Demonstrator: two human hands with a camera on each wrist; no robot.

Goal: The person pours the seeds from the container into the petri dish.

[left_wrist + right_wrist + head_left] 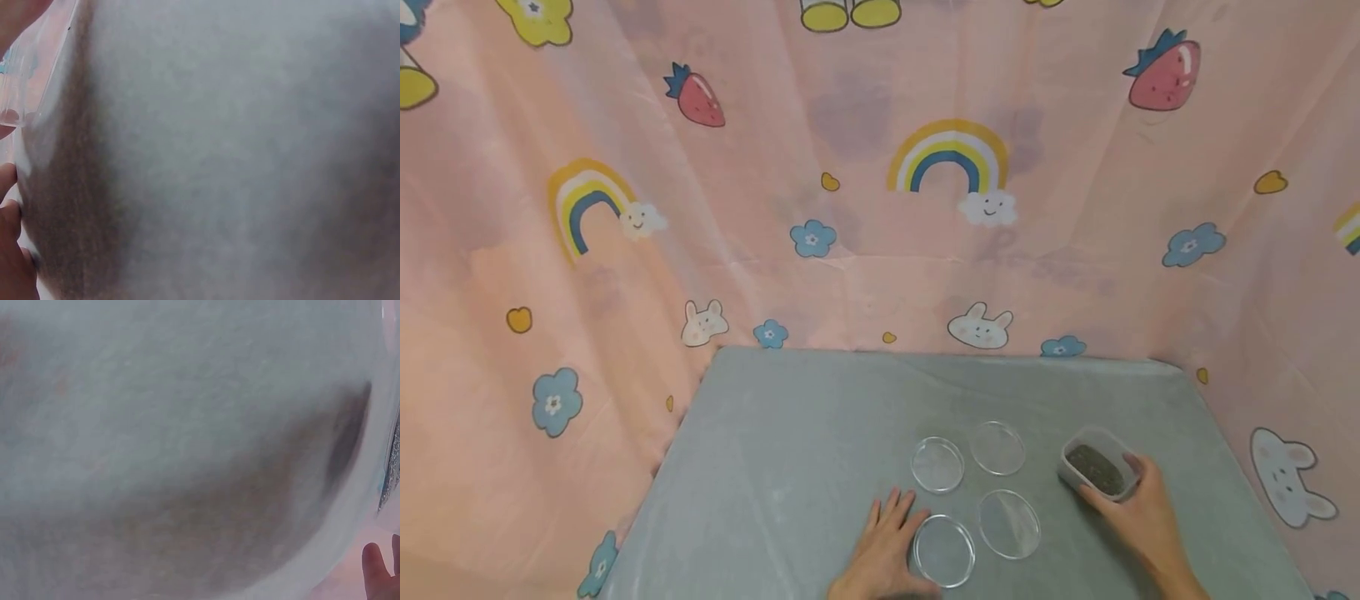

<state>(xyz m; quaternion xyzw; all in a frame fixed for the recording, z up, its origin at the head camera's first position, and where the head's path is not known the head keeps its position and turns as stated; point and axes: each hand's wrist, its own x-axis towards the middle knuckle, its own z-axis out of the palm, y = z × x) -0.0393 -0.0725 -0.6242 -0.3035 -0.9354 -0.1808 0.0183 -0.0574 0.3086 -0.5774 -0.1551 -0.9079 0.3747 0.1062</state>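
Four clear round dishes lie on the grey table (790,433): back left (937,464), back right (997,447), front right (1009,523) and front left (943,550). My left hand (891,510) lies flat on the table with straight fingers, right beside the front left dish. To the right, my right hand (1126,493) grips a small clear container (1096,468) of dark granules, thumb on its near edge. The wrist views are blurred grey; fingers (9,209) show at the left edge of one, a fingertip (374,567) at the lower right of the other.
A pink cloth (880,208) printed with rainbows, strawberries, bunnies and flowers hangs behind and around the table. The table's back edge runs just below the cloth. Its left half is bare grey surface.
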